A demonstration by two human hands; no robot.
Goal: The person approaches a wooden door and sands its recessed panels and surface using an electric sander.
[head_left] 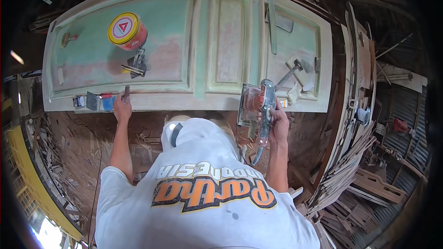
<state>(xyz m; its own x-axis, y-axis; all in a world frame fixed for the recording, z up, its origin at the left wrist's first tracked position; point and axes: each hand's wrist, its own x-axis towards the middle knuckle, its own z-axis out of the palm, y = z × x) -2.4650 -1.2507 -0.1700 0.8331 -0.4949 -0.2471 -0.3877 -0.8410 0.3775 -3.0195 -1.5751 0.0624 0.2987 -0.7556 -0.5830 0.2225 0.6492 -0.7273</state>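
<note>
A panelled door [199,96] with green and pinkish patches lies flat in front of me. My left hand [122,108] is at its near edge, fingers closed on a small dark block [127,91]. Beside that hand are a blue piece [108,103], a grey plate [93,102] and a small red item [105,96]. My right hand [278,122] is wrapped round the body of a power sander [265,110], held up over the near edge, its flat pad turned to the left and its cable hanging down.
A yellow-lidded can [123,29] and scrapers [136,66] rest on the left panel. On the right panel are a hammer [290,73], a pale cloth [294,93] and a long strip [272,23]. Stacked boards [344,170] stand at the right; wood scraps litter the floor.
</note>
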